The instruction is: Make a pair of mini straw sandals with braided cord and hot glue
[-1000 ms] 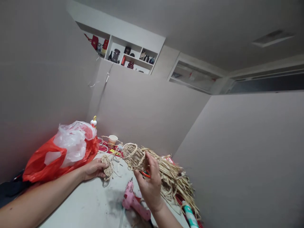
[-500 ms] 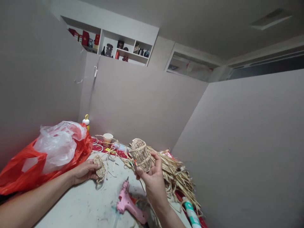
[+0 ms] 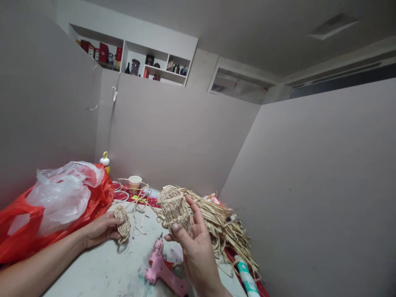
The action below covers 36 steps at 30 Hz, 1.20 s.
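My left hand (image 3: pixel 103 229) pinches a small oval piece of coiled straw braid (image 3: pixel 123 223) just over the board, with a loose end hanging below it. In my right hand (image 3: pixel 198 239) is a larger woven straw piece (image 3: pixel 175 209), rounded at the top like a small slipper. My right thumb presses its near end and the fingers wrap its right side; its underside is hidden. A pink glue gun (image 3: pixel 162 264) lies on the pale board (image 3: pixel 102 268) below, its nozzle pointing away from me.
A bundle of dry straw (image 3: pixel 225 222) lies at the right, beside a teal and white tube (image 3: pixel 246 276). Red and clear plastic bags (image 3: pixel 62 198) fill the left. A paper cup (image 3: pixel 135 184) and a yellow-white bottle (image 3: pixel 105 163) stand at the back by grey partitions (image 3: pixel 167 132).
My view has shifted slightly to the right. My right hand has turned the larger straw piece, showing more of its woven face. The left hand keeps the small oval piece.
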{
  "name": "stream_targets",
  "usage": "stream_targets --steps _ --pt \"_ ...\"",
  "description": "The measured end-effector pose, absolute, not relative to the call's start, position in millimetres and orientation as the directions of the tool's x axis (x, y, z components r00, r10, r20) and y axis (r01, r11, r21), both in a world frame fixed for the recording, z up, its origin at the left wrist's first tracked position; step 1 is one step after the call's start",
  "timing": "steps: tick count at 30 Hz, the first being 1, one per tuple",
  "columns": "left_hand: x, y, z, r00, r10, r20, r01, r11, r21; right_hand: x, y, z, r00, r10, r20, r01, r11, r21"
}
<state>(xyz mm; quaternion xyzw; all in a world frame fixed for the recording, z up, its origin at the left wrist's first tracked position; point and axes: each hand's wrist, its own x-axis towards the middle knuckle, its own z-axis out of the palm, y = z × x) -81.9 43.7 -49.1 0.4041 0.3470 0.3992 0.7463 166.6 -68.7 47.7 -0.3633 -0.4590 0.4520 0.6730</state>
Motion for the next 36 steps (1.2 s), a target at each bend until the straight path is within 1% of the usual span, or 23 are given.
stream_targets --steps 7,13,23,32,36 --pt "-83 45 -50 0.463 0.866 -0.186 -0.305 0.353 0.884 171 -63 43 0.192 0.943 0.273 -0.338 0.324 -0.884" --pt "-82 43 -48 0.483 0.86 -0.167 -0.304 0.344 0.888 168 -70 51 0.164 0.96 0.228 -0.383 0.275 -0.882" --pt "-83 43 -48 0.458 0.869 -0.186 -0.29 0.344 0.893 166 -72 46 0.143 0.96 0.241 -0.423 0.28 -0.862" --pt "-84 45 -49 0.466 0.865 -0.184 -0.28 0.342 0.897 160 -79 52 0.08 0.976 0.201 -0.51 0.214 -0.833" --pt "-84 46 -49 0.478 0.858 -0.188 -0.273 0.349 0.897 157 -83 56 0.04 0.981 0.192 -0.517 0.184 -0.836"
